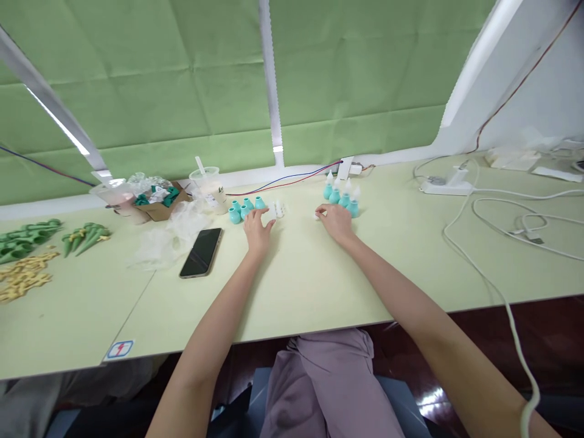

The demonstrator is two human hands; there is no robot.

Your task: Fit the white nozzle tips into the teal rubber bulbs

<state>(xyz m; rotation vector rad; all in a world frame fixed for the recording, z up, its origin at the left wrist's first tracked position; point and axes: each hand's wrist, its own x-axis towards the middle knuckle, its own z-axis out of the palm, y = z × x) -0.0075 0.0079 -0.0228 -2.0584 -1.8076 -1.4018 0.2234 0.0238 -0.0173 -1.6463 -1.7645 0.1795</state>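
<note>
Near the bench's [301, 286] back edge, the right hand [336, 221] pinches a small white piece [316, 215], mostly hidden by fingertips, beside turquoise bulb-shaped bottles with pointed translucent tips [353, 208]. The left hand [258, 231] reaches over open-necked turquoise bottles [234, 215]; I can't tell whether it grips one. The clear plastic cup's [207, 188] print is unreadable.

Turquoise bulb-shaped bases [234, 215], narrow-necked and open at the top, stand upright in a close cluster at left. Just to their right lie small white pieces [280, 209], their detail too small to resolve. At right, four matching turquoise bases [334, 196] form an oblique row, each bearing a translucent, upright flame-shaped tip [348, 187]. One white piece [316, 216], mostly covered, is pinched in the right hand [336, 222].
</note>
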